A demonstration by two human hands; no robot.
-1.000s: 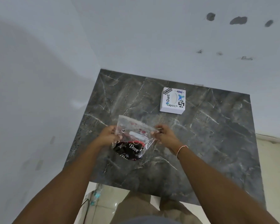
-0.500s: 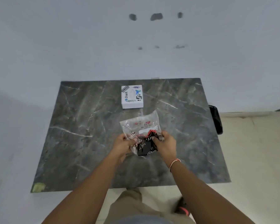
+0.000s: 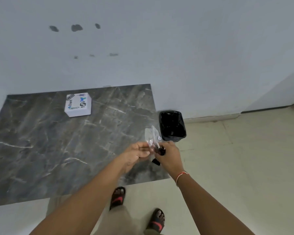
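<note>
Nearest, two feet in black-and-red sandals (image 3: 118, 197) stand on the pale tiled floor (image 3: 236, 158) at the near right corner of the desk (image 3: 58, 141). Both forearms reach forward; a red thread band (image 3: 181, 176) circles the right wrist. The left hand (image 3: 137, 153) has its fingers curled, pinching the near edge of a clear plastic bag (image 3: 152, 134). The bag is held in the air over the desk's right edge, its open end pointing away and up. The right hand (image 3: 170, 155) is closed round a black item (image 3: 161, 150) at the bag's lower end – it is too blurred to tell whether it is inside the plastic. Just beyond, a bin with a black liner (image 3: 172, 126) stands on the floor beside the desk. Far left on the desk lies a white printed box (image 3: 78, 104) – behind it a stained wall (image 3: 159, 48).
</note>
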